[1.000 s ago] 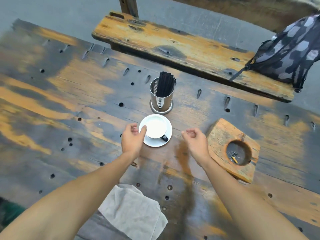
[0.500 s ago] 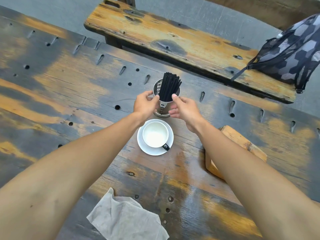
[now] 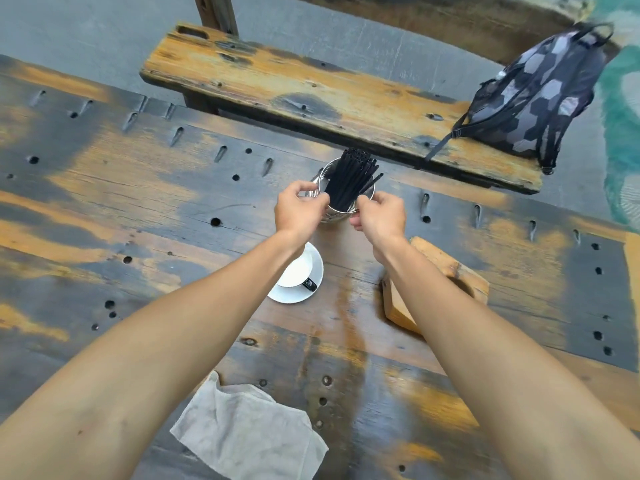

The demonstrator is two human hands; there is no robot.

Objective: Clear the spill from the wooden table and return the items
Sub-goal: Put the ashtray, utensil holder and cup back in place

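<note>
Both hands, left (image 3: 300,211) and right (image 3: 381,216), grip the straw cup (image 3: 341,202) on the table (image 3: 138,209); returning items seems underway; next, set it down upright, steadily.

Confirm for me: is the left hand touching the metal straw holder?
Touching. In the head view the left hand wraps its fingers against the rim and side of the metal straw holder, with no gap visible between them; the right hand grips the opposite side.

Two bare forearms run from the lower corners of the frame up to the left hand (image 3: 300,211) and right hand (image 3: 380,216) at centre (no sleeves, watch, rings or gloves show anywhere).
</note>
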